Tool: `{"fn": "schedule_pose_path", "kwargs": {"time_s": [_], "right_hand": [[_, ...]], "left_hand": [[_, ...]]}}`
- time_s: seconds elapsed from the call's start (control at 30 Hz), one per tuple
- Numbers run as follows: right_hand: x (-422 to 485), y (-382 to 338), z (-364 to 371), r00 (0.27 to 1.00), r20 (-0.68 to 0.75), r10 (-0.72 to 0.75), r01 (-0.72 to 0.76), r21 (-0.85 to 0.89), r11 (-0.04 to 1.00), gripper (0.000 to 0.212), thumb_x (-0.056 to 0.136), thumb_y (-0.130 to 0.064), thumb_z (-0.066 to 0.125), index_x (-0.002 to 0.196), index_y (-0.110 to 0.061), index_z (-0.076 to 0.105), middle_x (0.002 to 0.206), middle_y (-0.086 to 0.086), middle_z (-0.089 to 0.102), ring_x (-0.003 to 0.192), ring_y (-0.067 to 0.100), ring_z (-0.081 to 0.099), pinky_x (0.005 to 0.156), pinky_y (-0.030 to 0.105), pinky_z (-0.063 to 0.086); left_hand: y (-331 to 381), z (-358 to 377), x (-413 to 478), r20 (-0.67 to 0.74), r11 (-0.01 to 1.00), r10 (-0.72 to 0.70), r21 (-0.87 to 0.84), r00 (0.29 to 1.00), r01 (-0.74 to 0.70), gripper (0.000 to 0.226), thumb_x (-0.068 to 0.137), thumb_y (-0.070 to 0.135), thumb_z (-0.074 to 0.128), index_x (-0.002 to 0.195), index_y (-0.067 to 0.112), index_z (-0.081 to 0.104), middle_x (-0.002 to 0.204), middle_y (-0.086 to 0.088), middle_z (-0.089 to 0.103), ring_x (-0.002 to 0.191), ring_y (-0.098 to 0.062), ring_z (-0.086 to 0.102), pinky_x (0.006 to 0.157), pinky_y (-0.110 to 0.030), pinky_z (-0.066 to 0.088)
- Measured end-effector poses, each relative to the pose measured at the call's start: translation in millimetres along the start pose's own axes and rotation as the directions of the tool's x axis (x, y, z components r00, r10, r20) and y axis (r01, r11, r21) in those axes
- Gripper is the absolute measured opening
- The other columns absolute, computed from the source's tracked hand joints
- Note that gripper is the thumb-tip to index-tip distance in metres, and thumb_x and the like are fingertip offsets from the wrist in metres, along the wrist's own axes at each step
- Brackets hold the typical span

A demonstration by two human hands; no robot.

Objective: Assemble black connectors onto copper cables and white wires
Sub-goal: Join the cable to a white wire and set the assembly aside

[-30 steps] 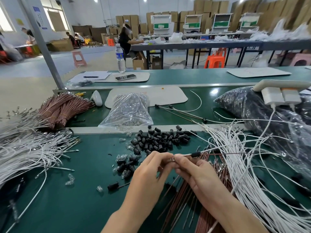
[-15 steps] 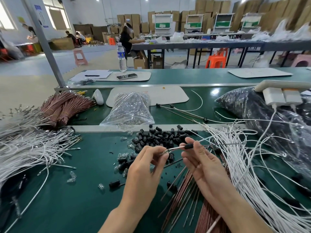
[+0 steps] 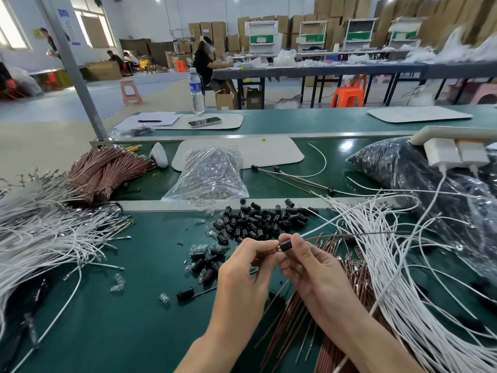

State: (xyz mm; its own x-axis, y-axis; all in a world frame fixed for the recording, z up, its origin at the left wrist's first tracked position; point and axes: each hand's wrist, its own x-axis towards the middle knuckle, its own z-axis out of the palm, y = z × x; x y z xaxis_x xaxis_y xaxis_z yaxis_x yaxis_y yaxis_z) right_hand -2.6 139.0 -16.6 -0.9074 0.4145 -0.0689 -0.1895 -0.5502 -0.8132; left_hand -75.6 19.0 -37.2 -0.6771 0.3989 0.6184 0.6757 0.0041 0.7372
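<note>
Pinching black connector [image 3: 285,245] in right hand [image 3: 312,267]; left hand [image 3: 243,270] grips copper cable [image 3: 349,235] tip at connector's 9 o'clock; connector pile [image 3: 258,222] at 12.

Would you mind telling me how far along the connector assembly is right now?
Done: a few finished wires with connectors fitted lie on the middle belt. In hand: the right hand pinches one black connector while the left hand pinches the cable end at it. Left: most of it, judging by the loose connector pile, white wires and copper cables.
</note>
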Motion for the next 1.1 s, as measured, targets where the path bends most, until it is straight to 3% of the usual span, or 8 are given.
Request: {"fn": "schedule_pose_path", "kwargs": {"time_s": [0.23,0.37,0.53,0.77,0.97,1.1], "right_hand": [[-1,-2,0,1.0,-0.011,0.008,-0.008,-0.051,0.999,0.036,0.075,-0.037,0.075,0.096,-0.009,0.081,0.082,0.011,0.073,0.069,0.013,0.068,0.067,0.019,0.058],[-2,-5,1,0.998,-0.05,-0.042,0.039,-0.052,0.998,0.035,0.075,-0.036,0.074,0.095,-0.008,0.081,0.082,0.011,0.073,0.07,0.013,0.068,0.066,0.019,0.057],[-2,-7,0,1.0,0.002,-0.031,0.031,-0.06,0.998,0.035,0.071,-0.033,0.079,0.098,-0.01,0.081,0.088,0.012,0.074,0.077,0.015,0.07,0.07,0.019,0.058],[0,-5,-1,1.0,0.007,-0.027,0.027,-0.055,0.998,0.06,0.053,-0.05,0.097,0.092,-0.007,0.081,0.084,0.009,0.072,0.073,0.013,0.067,0.07,0.019,0.057],[-1,-7,0,0.999,-0.037,-0.013,0.014,0.015,1.0,0.028,0.07,-0.033,0.082,0.084,-0.008,0.082,0.079,0.01,0.073,0.068,0.013,0.069,0.063,0.018,0.057],[-2,-9,0,0.999,-0.039,0.0,0.001,0.024,1.0,0.027,0.069,-0.03,0.08,0.085,-0.009,0.082,0.078,0.009,0.072,0.067,0.012,0.068,0.063,0.018,0.057]], "left_hand": [[-3,-3,3,0.006,1.0,-0.007,-0.03,1.0,0.008,0.017,0.09,0.029,0.068,0.105,0.035,0.069,0.097,0.019,0.071,0.092,-0.006,0.07,0.079,-0.013,0.052],[3,-2,5,0.041,0.999,0.032,0.004,0.999,-0.032,0.022,0.094,0.035,0.064,0.115,0.041,0.065,0.102,0.022,0.069,0.094,-0.004,0.069,0.08,-0.012,0.051],[4,-5,3,0.036,1.0,0.002,-0.016,0.999,-0.001,0.019,0.095,0.036,0.063,0.112,0.044,0.064,0.102,0.023,0.071,0.093,-0.002,0.07,0.08,-0.01,0.052],[8,-3,1,0.052,0.999,-0.013,-0.04,0.999,0.015,0.013,0.094,0.036,0.062,0.106,0.04,0.063,0.098,0.024,0.072,0.087,0.002,0.071,0.077,-0.008,0.052],[9,-4,0,0.029,0.997,-0.037,-0.071,0.999,0.039,0.016,0.094,0.04,0.062,0.107,0.049,0.062,0.097,0.024,0.072,0.087,0.001,0.072,0.077,-0.008,0.052],[9,-3,-1,0.036,0.994,-0.061,-0.09,0.997,0.064,0.013,0.094,0.039,0.065,0.106,0.043,0.063,0.097,0.024,0.073,0.088,0.001,0.072,0.078,-0.01,0.053]]}}
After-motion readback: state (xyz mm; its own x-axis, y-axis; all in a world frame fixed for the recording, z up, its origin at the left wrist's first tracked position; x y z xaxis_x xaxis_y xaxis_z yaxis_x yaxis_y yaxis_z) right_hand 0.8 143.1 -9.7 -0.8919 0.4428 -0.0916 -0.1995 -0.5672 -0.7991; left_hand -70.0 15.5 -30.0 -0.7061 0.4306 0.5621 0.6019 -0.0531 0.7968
